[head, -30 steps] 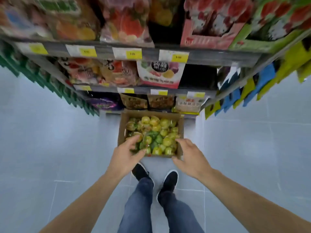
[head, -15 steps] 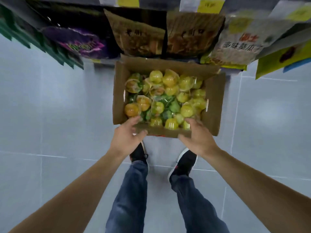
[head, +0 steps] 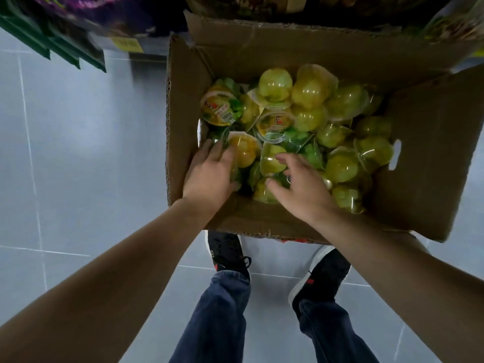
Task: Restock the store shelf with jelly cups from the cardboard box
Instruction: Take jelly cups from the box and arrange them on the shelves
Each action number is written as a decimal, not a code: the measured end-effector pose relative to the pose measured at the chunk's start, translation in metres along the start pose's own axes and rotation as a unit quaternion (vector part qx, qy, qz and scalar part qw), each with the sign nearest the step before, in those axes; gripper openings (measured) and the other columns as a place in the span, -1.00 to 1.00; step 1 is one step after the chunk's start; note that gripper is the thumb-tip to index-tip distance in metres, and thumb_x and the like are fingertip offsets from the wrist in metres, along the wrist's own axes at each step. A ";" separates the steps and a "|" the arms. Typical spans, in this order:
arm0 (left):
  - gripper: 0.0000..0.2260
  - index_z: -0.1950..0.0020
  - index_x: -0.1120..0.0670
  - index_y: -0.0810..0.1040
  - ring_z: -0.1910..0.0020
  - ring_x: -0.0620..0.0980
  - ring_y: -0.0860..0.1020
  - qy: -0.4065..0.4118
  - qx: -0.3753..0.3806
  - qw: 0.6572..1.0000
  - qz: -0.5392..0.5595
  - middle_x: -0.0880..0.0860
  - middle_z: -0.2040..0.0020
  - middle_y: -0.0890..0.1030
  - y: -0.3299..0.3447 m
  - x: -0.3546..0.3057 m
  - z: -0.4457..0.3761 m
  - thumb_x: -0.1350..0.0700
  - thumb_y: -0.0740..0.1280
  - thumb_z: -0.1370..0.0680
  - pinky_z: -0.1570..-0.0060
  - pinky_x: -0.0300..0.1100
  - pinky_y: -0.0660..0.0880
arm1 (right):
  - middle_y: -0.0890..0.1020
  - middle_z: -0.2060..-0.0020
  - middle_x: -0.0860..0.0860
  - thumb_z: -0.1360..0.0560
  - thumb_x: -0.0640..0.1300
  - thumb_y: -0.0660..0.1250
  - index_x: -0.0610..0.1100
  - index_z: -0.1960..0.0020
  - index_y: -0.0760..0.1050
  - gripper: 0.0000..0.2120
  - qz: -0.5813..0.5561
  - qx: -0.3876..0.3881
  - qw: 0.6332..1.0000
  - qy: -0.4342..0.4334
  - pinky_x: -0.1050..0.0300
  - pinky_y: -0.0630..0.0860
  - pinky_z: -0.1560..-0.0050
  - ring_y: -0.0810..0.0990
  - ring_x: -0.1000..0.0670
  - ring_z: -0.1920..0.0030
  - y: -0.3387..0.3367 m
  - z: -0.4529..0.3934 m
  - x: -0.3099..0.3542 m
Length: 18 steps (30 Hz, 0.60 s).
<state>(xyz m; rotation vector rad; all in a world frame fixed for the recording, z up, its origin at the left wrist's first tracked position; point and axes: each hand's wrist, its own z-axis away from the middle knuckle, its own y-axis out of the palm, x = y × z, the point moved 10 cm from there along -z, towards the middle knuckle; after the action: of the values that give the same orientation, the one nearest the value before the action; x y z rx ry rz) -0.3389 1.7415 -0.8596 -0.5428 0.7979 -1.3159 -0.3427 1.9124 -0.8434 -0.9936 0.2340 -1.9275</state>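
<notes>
An open cardboard box [head: 429, 158] stands on the floor below the shelf, heaped with several yellow and green jelly cups [head: 311, 90]. My left hand [head: 209, 174] reaches in over the near left corner. Its fingers lie against an orange-yellow cup [head: 246, 150], and its thumb is low beside the pile. My right hand [head: 301, 187] hovers over the near middle with fingers spread, and the fingertips touch a pale yellow cup [head: 271, 161]. Neither hand has lifted a cup.
The bottom shelf edge with a yellow price tag [head: 127, 44] runs along the top left, with purple and green snack bags [head: 52, 45] above it. My two black shoes [head: 227, 252] stand on the grey tile floor just behind the box's near flap.
My head has come down much closer to the box. Both hands have moved from the box's near edge into the box and onto the cups.
</notes>
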 end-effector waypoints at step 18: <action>-0.41 -0.40 -0.02 0.51 -0.23 -0.17 0.56 -0.037 -0.015 0.873 0.486 -0.09 -0.26 0.59 -0.049 -0.027 0.038 0.17 0.57 -0.40 -0.22 -0.24 0.51 | 0.32 -0.43 0.23 -0.27 0.14 0.52 0.29 -0.47 0.19 -0.14 -0.233 0.075 0.969 -0.028 0.10 0.47 -0.29 0.43 0.19 -0.32 -0.044 0.022 0.007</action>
<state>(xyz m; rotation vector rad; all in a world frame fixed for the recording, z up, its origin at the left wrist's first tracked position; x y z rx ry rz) -0.3420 1.7550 -0.7938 -0.1460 0.8557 -0.3424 -0.3574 1.9362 -0.8021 -1.0655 -0.1964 -2.2933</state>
